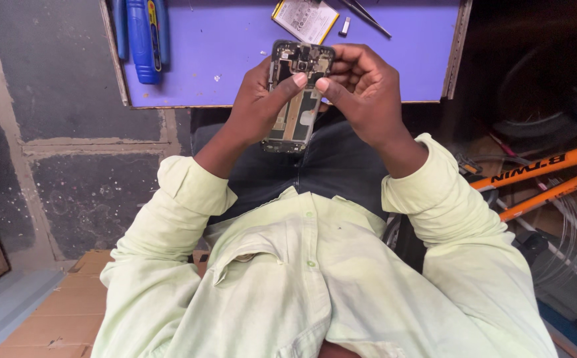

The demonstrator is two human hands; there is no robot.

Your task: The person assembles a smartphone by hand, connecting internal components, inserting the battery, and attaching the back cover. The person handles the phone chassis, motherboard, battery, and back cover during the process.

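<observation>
We count one opened phone (296,99) (back cover off), held over the lap in both grips: left hand (262,106) and right hand (361,89) closed on it. On the purple table (235,46): one battery (306,20), one pair of tweezers (366,14), one blue tool (145,40).

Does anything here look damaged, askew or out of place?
The phone held in the left hand and right hand has no back cover, so its inner parts are bare. A loose battery lies apart on the purple table.

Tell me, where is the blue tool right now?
In the head view, the blue tool lies at the left end of the purple table, up and left of the left hand holding the opened phone.
</observation>
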